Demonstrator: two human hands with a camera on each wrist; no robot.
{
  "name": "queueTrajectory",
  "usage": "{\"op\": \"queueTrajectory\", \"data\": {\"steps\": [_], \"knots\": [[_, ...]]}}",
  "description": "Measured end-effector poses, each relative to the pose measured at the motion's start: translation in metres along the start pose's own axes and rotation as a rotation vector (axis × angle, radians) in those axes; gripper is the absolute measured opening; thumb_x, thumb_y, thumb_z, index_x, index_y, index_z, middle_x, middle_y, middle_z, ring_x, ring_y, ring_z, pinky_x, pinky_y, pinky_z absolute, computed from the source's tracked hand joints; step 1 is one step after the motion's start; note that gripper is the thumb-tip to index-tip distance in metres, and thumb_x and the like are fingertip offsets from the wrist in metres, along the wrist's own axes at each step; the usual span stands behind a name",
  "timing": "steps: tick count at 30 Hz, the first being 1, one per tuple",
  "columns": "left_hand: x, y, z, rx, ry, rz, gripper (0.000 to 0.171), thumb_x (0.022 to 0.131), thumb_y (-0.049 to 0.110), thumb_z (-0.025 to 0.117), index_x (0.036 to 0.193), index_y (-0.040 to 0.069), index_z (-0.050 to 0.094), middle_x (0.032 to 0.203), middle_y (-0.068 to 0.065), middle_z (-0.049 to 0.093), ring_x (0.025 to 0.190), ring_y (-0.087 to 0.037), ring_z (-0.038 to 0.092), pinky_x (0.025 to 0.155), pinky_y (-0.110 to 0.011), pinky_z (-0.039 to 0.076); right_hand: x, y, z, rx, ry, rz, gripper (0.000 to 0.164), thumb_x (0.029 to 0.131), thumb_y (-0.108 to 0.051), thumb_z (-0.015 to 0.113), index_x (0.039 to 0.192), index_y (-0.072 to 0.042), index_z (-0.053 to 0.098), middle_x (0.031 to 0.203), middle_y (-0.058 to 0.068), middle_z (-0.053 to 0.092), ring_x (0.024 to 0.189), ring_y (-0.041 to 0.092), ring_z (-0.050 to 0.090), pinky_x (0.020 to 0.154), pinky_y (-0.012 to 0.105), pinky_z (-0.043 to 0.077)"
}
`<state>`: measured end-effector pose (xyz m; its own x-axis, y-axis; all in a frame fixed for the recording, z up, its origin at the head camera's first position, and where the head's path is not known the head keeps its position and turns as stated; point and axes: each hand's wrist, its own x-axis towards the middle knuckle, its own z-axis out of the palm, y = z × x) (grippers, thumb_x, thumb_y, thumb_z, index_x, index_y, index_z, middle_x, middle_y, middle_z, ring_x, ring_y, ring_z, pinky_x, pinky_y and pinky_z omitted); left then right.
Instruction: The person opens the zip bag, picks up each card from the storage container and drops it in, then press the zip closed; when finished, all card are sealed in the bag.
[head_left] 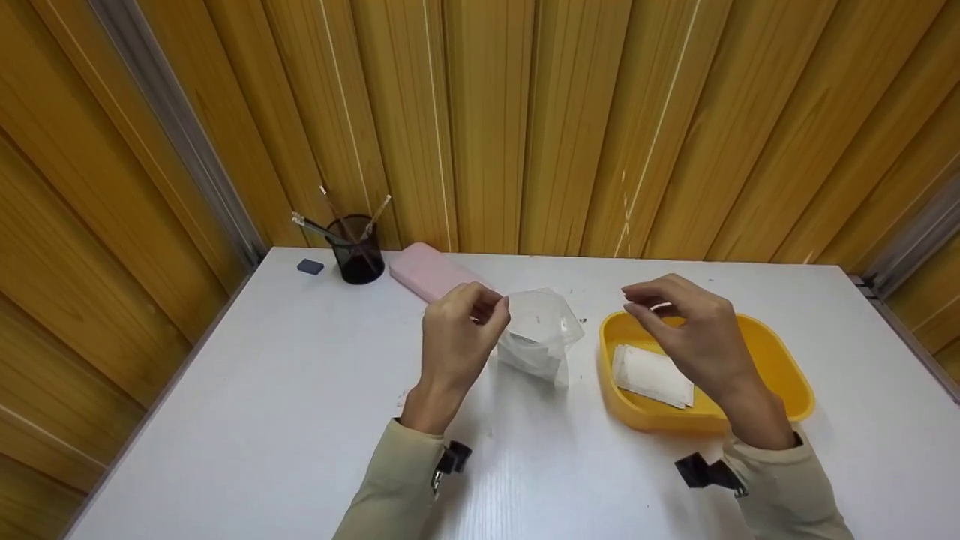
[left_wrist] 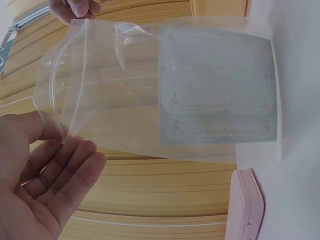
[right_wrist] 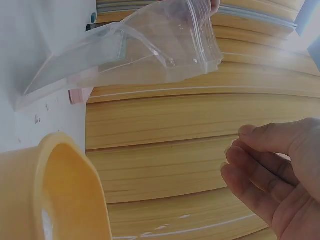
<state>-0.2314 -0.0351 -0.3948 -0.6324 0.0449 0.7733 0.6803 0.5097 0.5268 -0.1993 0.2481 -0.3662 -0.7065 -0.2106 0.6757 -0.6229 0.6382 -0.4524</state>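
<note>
My left hand (head_left: 459, 341) pinches the top edge of a clear zip bag (head_left: 547, 326) between thumb and fingers. The bag hangs upright, its bottom at the white table. Pale cards (left_wrist: 217, 85) with a printed border lie in the lower part of the bag, as the left wrist view shows. My right hand (head_left: 694, 337) is raised above the yellow basket (head_left: 791, 382), apart from the bag in the head view. Its fingers (right_wrist: 257, 172) are loosely bent with nothing between them. A stack of white cards (head_left: 652, 375) lies inside the basket, partly behind the right hand.
Behind the bag lies a pink case (head_left: 431, 271). A dark mesh cup (head_left: 358, 259) holding several pencils stands at the back left, with a small dark block (head_left: 310, 266) beside it. Wood-patterned panels (head_left: 487, 127) rise along the table's back edge.
</note>
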Motion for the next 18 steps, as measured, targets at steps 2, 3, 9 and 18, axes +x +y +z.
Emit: {"op": "queueTrajectory", "data": {"steps": [2,3,9,18], "knots": [[-0.001,0.0,0.0,0.0,-0.003,-0.002,0.009,0.089,-0.002,0.078,0.084,0.002,0.073,0.077,-0.006,0.071,0.066,-0.016,0.068,0.063,-0.025,0.06,-0.005,0.005,-0.001,-0.008,0.0,0.037,0.024,0.086,0.011,0.082,0.107,0.001,0.078,0.104,0.005,0.077,0.091,0.016,0.071,0.082,0.01,0.053],[-0.001,0.0,0.0,0.001,-0.005,-0.004,0.009,0.089,-0.002,0.078,0.084,0.002,0.073,0.077,-0.006,0.071,0.066,-0.016,0.069,0.063,-0.024,0.059,-0.007,0.007,-0.002,-0.013,-0.001,0.055,0.024,0.086,0.011,0.081,0.108,0.0,0.078,0.104,0.005,0.076,0.091,0.016,0.071,0.082,0.009,0.053],[-0.001,0.0,0.001,0.003,-0.002,0.003,0.009,0.089,-0.002,0.079,0.084,0.003,0.072,0.077,-0.006,0.071,0.066,-0.015,0.068,0.062,-0.024,0.059,-0.015,0.019,-0.005,-0.036,-0.009,0.123,0.023,0.088,0.01,0.081,0.108,0.0,0.078,0.103,0.006,0.076,0.091,0.013,0.068,0.082,0.007,0.051],[-0.001,-0.001,0.001,0.001,-0.004,-0.007,0.009,0.089,-0.002,0.078,0.084,0.002,0.073,0.078,-0.006,0.071,0.067,-0.015,0.069,0.063,-0.024,0.06,-0.024,0.035,-0.008,-0.074,-0.077,0.235,0.019,0.092,0.002,0.08,0.11,-0.002,0.077,0.105,0.007,0.076,0.091,0.02,0.068,0.081,0.005,0.048]]}}
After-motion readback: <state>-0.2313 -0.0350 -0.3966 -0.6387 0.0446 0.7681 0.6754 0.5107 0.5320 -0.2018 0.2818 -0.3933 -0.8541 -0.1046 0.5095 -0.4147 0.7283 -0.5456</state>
